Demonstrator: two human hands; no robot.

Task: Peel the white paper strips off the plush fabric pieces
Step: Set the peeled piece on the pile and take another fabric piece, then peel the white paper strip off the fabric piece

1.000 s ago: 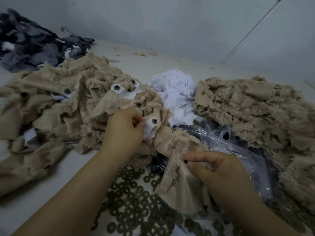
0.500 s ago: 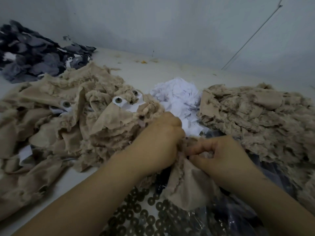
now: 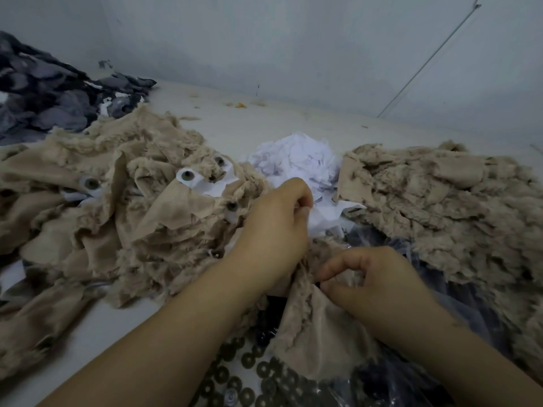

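**Paper strip pinched above a held plush piece**

Everything here is placed from the paper pile (image 3: 296,163), a heap of crumpled white scraps near the middle of the table (image 3: 264,124). Left of the paper pile lies a broad heap of beige plush (image 3: 117,218), several pieces in it carrying round dark eyes (image 3: 187,177) on white paper backing. Right of the pile sits a second beige heap (image 3: 446,207). Far to the left and behind, against the wall (image 3: 293,45), is a grey fabric heap (image 3: 44,92). In front of the pile, nearest the camera, a clear plastic bag (image 3: 411,386) and many dark round washers (image 3: 246,362) lie under the forearms, which cover much of them.

The left hand (image 3: 273,233) is just in front of the paper pile, its fingers curled, thumb and forefinger pinching a white strip (image 3: 326,215) that sticks out to the right of the fingertips and lies against the pile's front edge. The right hand (image 3: 379,283) is lower, in front and to the right of the pile, with fingers curled and thumb and forefinger pinching the fuzzy top edge of a plush piece (image 3: 317,333). That piece hangs down from the fingers over the washers and bag. Whether the strip is joined to the piece cannot be told, as the left hand hides the place between them
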